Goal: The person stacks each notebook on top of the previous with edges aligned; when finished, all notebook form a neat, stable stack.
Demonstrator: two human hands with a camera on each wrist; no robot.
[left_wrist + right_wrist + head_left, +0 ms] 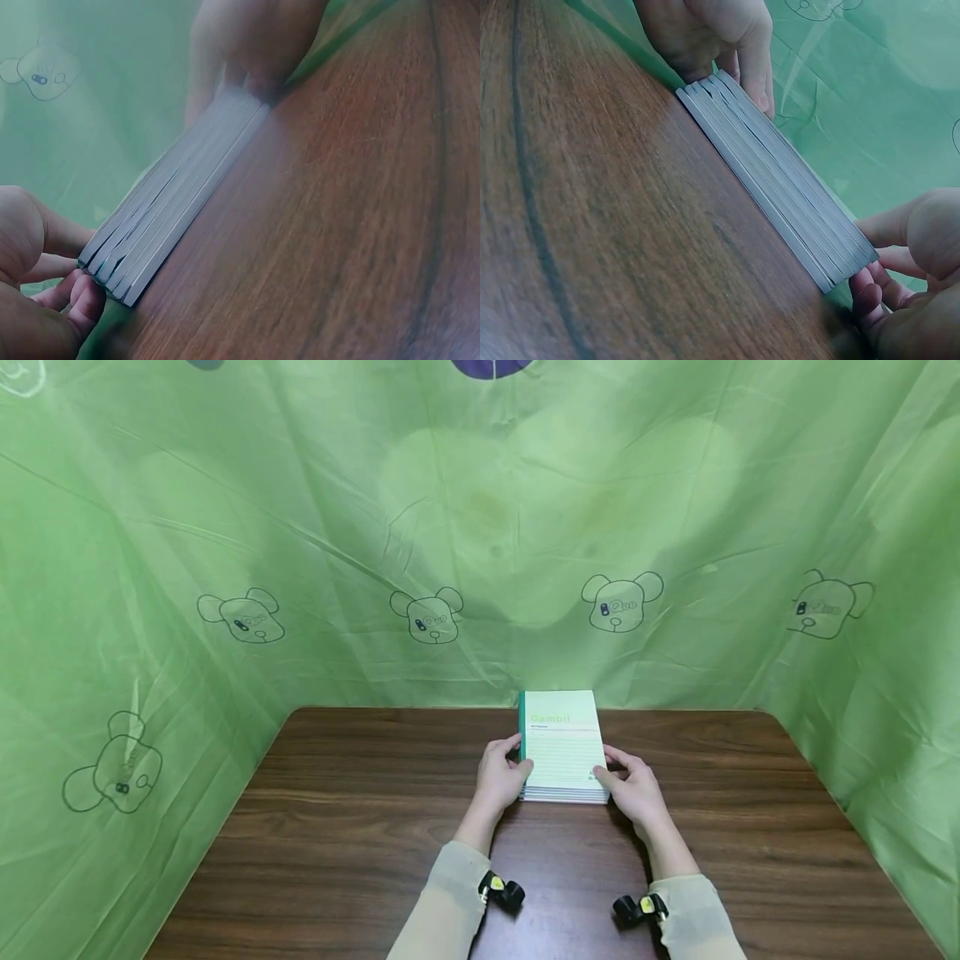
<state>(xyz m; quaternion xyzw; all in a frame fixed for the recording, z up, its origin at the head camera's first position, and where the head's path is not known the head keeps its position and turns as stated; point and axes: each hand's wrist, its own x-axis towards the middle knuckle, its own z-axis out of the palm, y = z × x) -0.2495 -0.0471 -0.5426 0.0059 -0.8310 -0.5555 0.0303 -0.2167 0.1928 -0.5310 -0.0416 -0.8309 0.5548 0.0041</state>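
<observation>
A neat stack of several notebooks (562, 743) lies near the far edge of the table, its top cover pale green with a darker green spine on the left. My left hand (501, 774) grips the spine side, thumb on the top cover's edge and fingers against the side. On the opposite side my right hand (634, 787) holds the stack the same way, its thumb over the lower right corner. Both wrist views show the layered page edges (176, 199) of the notebooks (780, 184), with a hand at each end.
The dark brown wooden table (337, 860) spreads out around the stack. Green fabric (510, 527) printed with bear faces hangs behind the table and along both sides. A small black camera (504, 893) is strapped to the left wrist, another camera (637, 910) to the right.
</observation>
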